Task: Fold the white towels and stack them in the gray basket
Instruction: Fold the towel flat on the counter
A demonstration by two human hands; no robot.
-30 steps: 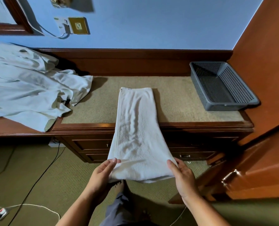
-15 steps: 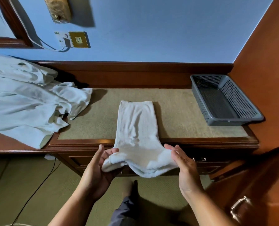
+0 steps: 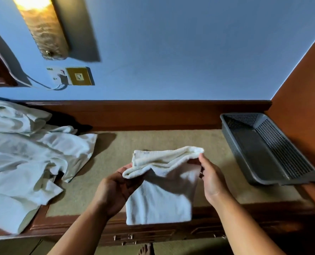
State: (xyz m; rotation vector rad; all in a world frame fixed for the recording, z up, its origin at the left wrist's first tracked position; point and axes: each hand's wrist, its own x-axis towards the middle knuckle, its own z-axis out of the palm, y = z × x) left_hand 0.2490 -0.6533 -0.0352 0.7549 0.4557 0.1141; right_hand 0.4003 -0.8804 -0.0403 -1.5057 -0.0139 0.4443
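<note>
A white towel (image 3: 162, 196) lies on the desk top (image 3: 116, 162), its near end carried over toward its far end. My left hand (image 3: 120, 188) grips the left corner of the lifted end. My right hand (image 3: 210, 179) pinches the right corner, just above the far edge of the towel. The folded part hangs a little over the desk's front edge. The gray basket (image 3: 267, 150) stands empty at the right end of the desk, against the wooden panel.
A heap of loose white towels (image 3: 28, 159) covers the left part of the desk. A wooden rail runs along the back below the blue wall, which carries a lamp (image 3: 42, 28) and a socket (image 3: 70, 76). Drawers (image 3: 134, 236) sit under the desk front.
Both hands lifted the towel's hanging near end from below the desk edge and carried it up and forward over the part on the desk. The camera tilted upward.
</note>
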